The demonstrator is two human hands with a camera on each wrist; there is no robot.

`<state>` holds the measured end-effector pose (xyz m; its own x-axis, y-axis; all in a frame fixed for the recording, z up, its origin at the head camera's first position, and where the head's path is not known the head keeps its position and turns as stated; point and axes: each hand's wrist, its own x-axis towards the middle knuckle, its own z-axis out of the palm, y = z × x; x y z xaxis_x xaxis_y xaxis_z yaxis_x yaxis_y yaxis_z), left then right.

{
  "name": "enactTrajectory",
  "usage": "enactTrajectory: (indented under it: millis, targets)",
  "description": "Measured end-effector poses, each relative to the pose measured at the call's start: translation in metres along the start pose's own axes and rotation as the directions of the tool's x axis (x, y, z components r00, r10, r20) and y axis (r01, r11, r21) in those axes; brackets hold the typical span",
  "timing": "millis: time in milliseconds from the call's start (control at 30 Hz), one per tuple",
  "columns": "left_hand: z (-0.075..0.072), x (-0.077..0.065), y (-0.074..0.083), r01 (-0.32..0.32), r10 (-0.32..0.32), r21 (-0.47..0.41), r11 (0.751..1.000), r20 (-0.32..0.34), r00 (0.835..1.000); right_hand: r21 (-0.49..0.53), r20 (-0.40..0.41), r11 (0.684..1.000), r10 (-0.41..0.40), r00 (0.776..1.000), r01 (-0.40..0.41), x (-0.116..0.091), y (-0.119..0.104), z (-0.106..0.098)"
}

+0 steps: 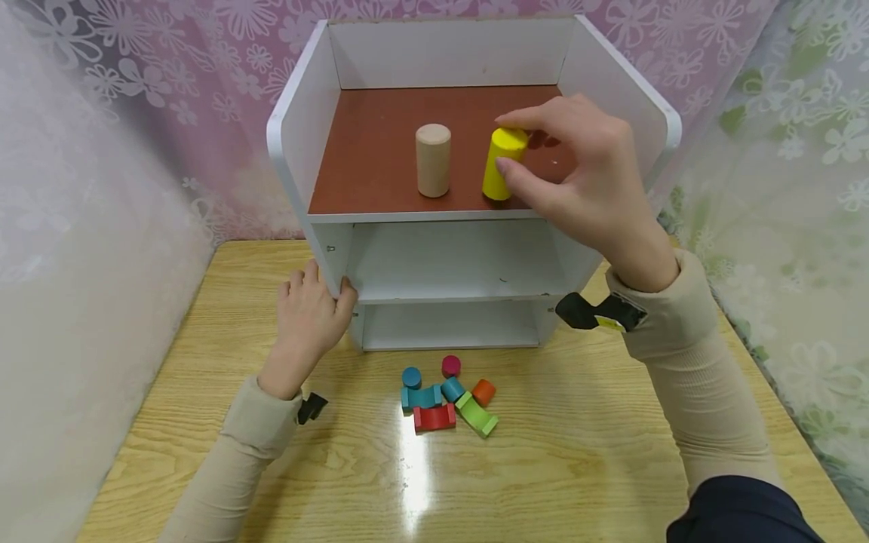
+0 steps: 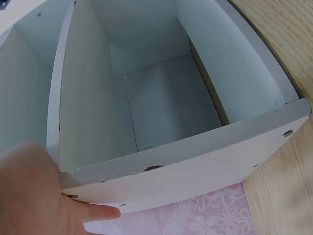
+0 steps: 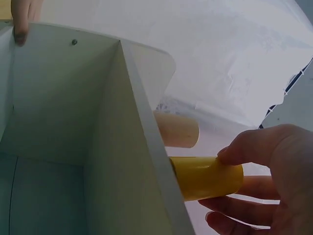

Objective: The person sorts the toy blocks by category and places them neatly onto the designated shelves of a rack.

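A small white shelf unit (image 1: 448, 298) with a red-brown top board (image 1: 380, 143) stands on the table. On that board, near its front edge, a plain wooden cylinder (image 1: 433, 162) is upright. To its right is a yellow cylinder (image 1: 498, 172), also seen in the right wrist view as a yellow cylinder (image 3: 205, 178). My right hand (image 1: 591, 166) holds it between thumb and fingers, its base close to the board. Lower down, my left hand (image 1: 308, 317) grips the unit's left side panel (image 2: 195, 152), thumb around the front edge and fingers along the outside.
In front of the unit lie several small blocks: blue and red (image 1: 434, 419) arches, a green arch (image 1: 477, 415), and short blue, pink and orange (image 1: 483, 392) cylinders. Flowered curtains (image 1: 231, 90) hang behind and at the right. The wooden table (image 1: 557, 467) extends around the unit.
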<state>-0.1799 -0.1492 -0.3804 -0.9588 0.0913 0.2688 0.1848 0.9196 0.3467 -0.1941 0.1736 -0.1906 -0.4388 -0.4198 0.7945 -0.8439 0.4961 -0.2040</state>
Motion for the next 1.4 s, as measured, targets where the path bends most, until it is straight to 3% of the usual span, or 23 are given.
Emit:
enactTrajectory:
  millis: [367, 567, 733, 1033, 1167, 1400]
  targets:
    - [-0.001, -0.002, 0.001, 0.006, -0.006, 0.004, 1.000, 0.009, 1.000, 0.016, -0.009, 0.990, 0.142, 0.990, -0.142, -0.002, 0.007, 0.004]
    - [-0.001, -0.002, 0.001, 0.000, 0.000, 0.010, 1.000, -0.008, 1.000, 0.019, 0.000, 0.988, 0.152, 0.988, -0.152, -0.002, 0.008, 0.004]
    - [-0.002, -0.002, 0.002, 0.003, -0.002, 0.013, 1.000, -0.007, 1.000, -0.002, 0.001, 0.996, 0.090, 0.996, -0.090, -0.002, 0.006, 0.002]
    - [-0.001, -0.001, 0.001, 0.004, -0.004, 0.014, 1.000, -0.018, 1.000, -0.017, -0.138, 1.000, -0.025, 0.990, 0.023, -0.001, -0.006, 0.003]
    - [-0.001, -0.001, 0.001, 0.009, -0.009, 0.009, 1.000, -0.013, 1.000, -0.041, -0.216, 0.996, -0.086, 0.973, 0.079, -0.003, -0.013, 0.005]
    - [-0.001, -0.002, 0.001, 0.016, -0.016, 0.003, 1.000, -0.007, 1.000, 0.022, -0.360, 0.997, -0.063, 0.931, 0.076, -0.009, -0.027, 0.015]
